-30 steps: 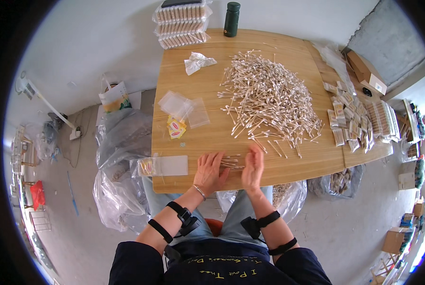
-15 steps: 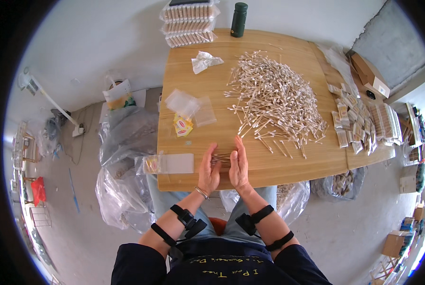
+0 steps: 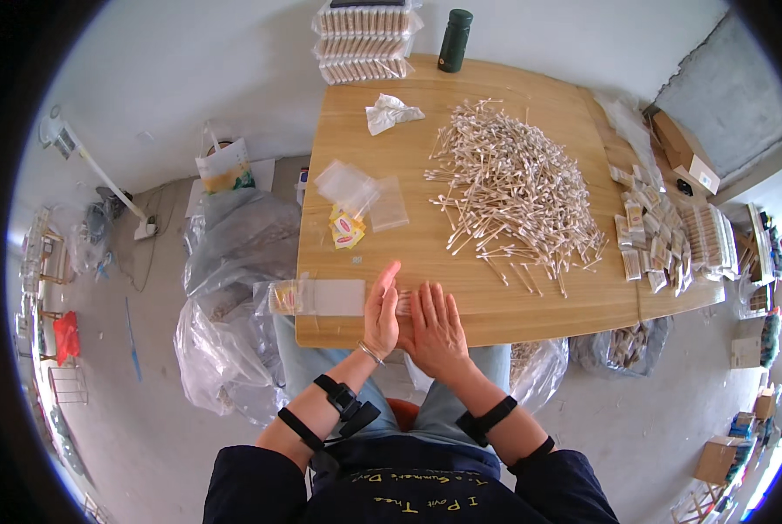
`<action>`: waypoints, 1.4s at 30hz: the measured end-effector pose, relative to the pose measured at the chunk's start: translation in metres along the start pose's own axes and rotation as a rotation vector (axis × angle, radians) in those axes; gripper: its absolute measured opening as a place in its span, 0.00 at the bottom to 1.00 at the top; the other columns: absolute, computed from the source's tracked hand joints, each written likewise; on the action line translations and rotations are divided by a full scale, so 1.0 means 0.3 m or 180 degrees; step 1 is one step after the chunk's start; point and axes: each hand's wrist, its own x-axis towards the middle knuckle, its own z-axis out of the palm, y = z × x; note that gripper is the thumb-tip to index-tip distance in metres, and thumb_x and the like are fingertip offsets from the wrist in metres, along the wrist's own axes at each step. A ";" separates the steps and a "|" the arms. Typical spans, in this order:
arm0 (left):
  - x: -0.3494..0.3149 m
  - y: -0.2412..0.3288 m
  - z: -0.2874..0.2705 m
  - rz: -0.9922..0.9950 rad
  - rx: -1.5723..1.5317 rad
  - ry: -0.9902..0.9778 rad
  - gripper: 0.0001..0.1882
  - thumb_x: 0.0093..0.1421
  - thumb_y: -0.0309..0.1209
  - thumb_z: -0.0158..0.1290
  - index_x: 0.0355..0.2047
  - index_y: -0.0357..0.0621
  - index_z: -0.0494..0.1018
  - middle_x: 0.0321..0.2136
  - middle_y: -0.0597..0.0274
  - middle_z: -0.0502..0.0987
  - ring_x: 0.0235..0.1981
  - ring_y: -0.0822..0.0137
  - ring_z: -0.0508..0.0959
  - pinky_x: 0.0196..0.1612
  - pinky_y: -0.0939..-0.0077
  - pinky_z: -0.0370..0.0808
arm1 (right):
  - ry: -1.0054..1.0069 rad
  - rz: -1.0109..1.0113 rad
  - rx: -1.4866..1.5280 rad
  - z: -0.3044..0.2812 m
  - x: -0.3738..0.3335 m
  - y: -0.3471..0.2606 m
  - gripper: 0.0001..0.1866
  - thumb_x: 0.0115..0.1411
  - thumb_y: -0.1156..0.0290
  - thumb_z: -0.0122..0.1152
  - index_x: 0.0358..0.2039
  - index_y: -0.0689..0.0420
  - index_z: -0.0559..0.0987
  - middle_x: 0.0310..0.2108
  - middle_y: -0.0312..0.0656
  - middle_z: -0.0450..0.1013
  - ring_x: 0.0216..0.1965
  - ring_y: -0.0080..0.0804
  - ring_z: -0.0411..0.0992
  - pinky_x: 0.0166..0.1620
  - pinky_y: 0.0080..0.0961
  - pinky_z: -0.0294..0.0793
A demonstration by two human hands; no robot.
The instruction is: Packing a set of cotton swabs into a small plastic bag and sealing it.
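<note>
A small bundle of cotton swabs lies on the table near its front edge, between my hands. My left hand stands on edge at the bundle's left end, its fingers stretched forward. Across the swabs my right hand lies flat, palm down with fingers extended, covering most of them. Just left of my left hand is a white rectangular strip, with a clear bag holding a yellow label at its left end. Beyond my right hand spreads a large heap of loose cotton swabs.
Clear bags and yellow cards lie at left, crumpled tissue farther back. Stacked swab packs and a green bottle stand at the far edge. Filled small packs pile at right. Plastic sacks sit on the floor.
My right hand has turned from upright on its edge to palm down, moving left over the swabs. My left hand stays at their left side. The view has shifted slightly.
</note>
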 end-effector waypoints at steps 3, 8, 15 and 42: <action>-0.001 0.024 0.013 0.0008 0.0222 -0.0031 0.24 0.69 0.32 0.38 0.61 0.32 0.58 0.61 0.48 0.62 0.64 0.60 0.60 0.66 0.67 0.54 | -0.0088 -0.0013 0.0140 0.001 -0.032 0.000 0.45 0.57 0.41 0.50 0.65 0.62 0.55 0.68 0.52 0.48 0.70 0.48 0.42 0.69 0.45 0.37; -0.008 0.048 0.001 0.0009 0.0906 -0.0103 0.23 0.68 0.30 0.38 0.60 0.31 0.60 0.60 0.45 0.64 0.63 0.54 0.61 0.65 0.66 0.55 | 0.0156 -0.0159 -0.0178 0.002 0.049 0.037 0.40 0.61 0.45 0.46 0.66 0.58 0.56 0.68 0.51 0.48 0.70 0.49 0.42 0.69 0.45 0.36; -0.019 0.101 0.037 0.0645 0.4172 -0.1199 0.36 0.62 0.42 0.47 0.65 0.35 0.51 0.66 0.47 0.52 0.69 0.52 0.46 0.69 0.53 0.40 | 0.1007 0.0183 0.2132 0.011 0.057 0.173 0.33 0.60 0.73 0.47 0.65 0.65 0.52 0.68 0.58 0.42 0.70 0.54 0.40 0.69 0.43 0.40; 0.136 0.095 0.179 -0.0268 0.5601 -0.1540 0.55 0.53 0.65 0.47 0.67 0.38 0.44 0.68 0.48 0.45 0.71 0.56 0.41 0.68 0.47 0.32 | 0.1567 0.0635 0.2799 -0.015 0.007 0.155 0.26 0.64 0.75 0.42 0.62 0.67 0.58 0.65 0.60 0.52 0.67 0.54 0.50 0.66 0.38 0.51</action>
